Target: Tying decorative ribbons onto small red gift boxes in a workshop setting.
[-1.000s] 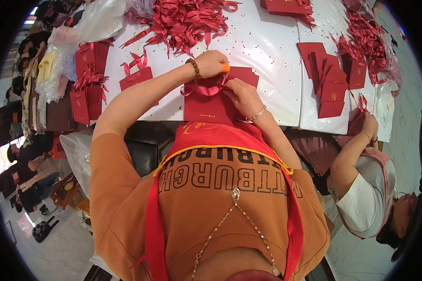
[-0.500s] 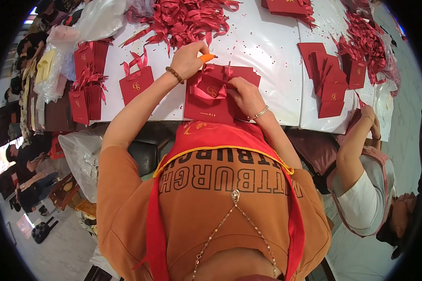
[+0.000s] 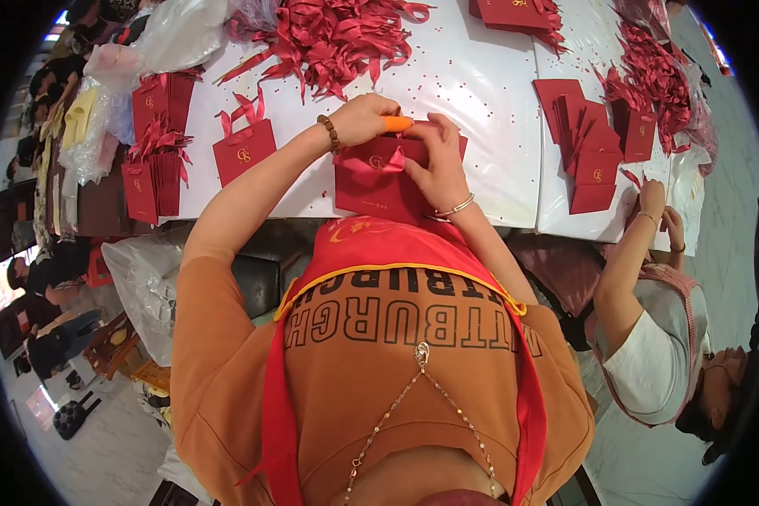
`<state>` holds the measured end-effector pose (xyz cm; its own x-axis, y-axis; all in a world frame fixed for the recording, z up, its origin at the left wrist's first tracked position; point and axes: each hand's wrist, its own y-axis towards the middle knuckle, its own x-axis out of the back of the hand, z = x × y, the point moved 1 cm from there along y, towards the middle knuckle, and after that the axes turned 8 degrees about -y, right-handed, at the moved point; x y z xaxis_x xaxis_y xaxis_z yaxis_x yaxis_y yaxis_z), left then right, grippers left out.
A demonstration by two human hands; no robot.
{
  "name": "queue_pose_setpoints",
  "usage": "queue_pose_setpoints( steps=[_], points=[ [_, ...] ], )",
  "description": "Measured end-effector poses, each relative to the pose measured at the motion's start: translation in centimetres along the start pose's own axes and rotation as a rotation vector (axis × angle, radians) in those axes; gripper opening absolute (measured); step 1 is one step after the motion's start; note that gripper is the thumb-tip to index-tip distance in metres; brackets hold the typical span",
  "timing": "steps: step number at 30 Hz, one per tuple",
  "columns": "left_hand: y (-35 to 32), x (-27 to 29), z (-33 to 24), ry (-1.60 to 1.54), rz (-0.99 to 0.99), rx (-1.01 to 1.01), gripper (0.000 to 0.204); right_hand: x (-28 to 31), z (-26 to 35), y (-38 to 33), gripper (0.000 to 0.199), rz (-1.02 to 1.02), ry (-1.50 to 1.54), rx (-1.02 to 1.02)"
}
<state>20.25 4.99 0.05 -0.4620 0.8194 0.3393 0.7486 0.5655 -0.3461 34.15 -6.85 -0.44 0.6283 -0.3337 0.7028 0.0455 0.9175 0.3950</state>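
Note:
A red paper gift bag [image 3: 371, 192] lies flat before me near the table's edge, with a gold emblem and a red ribbon [image 3: 384, 159] looped across its front. My left hand [image 3: 364, 121] is closed around a small orange pointed tool [image 3: 398, 124], held at the bag's top edge; its tip is hidden at my right fingers. At that same edge, my right hand [image 3: 438, 165] bends its fingers over the bag's upper right corner, apparently pinching there; what the fingertips hold is hidden. More red bags [image 3: 462, 147] lie underneath, showing at the right.
A heap of red ribbons [image 3: 337, 42] lies beyond my hands on the white table [image 3: 489, 110]. One bag with a ribbon handle [image 3: 244, 153] and stacked bags [image 3: 156, 181] are at left. At right are fanned bags [image 3: 594, 156] and a co-worker's hands [image 3: 654, 202].
My left hand has moved right and slightly down, bringing the orange tool to the bag's top edge. My right hand has shifted up to meet it.

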Motion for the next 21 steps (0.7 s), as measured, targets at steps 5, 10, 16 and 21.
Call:
queue_pose_setpoints(
  steps=[5, 10, 16, 21],
  points=[
    [0.2, 1.1, -1.2, -0.344, -0.336, 0.189, 0.026, 0.0, -0.3, -0.2, 0.057, 0.364, 0.585, -0.373],
    [1.3, 4.1, 2.5, -0.928, -0.277, 0.177, 0.029, 0.0, -0.4, 0.3, 0.061, 0.385, 0.576, -0.266],
    [-3.7, 1.8, 3.4, -0.908, -0.448, 0.165, 0.039, -1.7, -1.9, -0.6, 0.047, 0.22, 0.933, -0.484],
    [-5.3, -4.1, 5.3, -0.674, -0.593, -0.034, 0.045, -3.1, -2.5, 0.4, 0.025, 0.131, 0.589, -0.541]
  ],
)
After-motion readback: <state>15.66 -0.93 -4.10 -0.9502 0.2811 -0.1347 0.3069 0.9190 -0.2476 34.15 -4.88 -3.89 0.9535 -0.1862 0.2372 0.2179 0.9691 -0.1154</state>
